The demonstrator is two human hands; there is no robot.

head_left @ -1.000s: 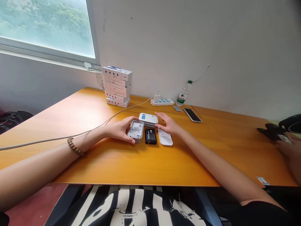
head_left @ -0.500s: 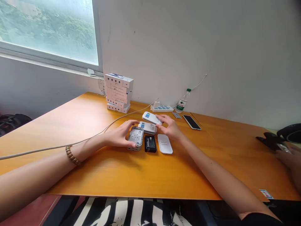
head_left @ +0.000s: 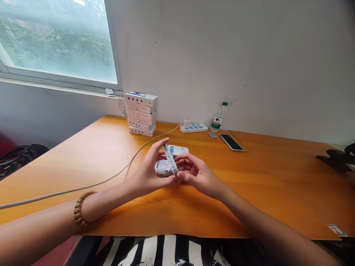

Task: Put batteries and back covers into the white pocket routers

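My left hand (head_left: 151, 166) grips a white pocket Wi-Fi router (head_left: 170, 159) between thumb and forefinger. The router is tilted up on edge, its slotted side facing me. At its lower end, the curled fingers of my right hand (head_left: 195, 171) close on it too. Just behind it lies an opened router (head_left: 162, 167), its inner label showing. Farther back, a closed white router (head_left: 179, 150) with a blue sticker rests on the table. The black battery and the loose white cover are out of sight, probably behind my hands.
A stack of white boxes (head_left: 141, 114) stands at the back left. Along the wall are a power strip (head_left: 194, 128), a water bottle (head_left: 217, 120) and a phone (head_left: 232, 142). A pale cable (head_left: 111, 180) crosses the wooden table (head_left: 249, 184). Dark objects lie at the far right.
Both hands have come together around one router, lifted and tilted on edge. The battery and loose cover, in view earlier, no longer show. My view has shifted slightly.
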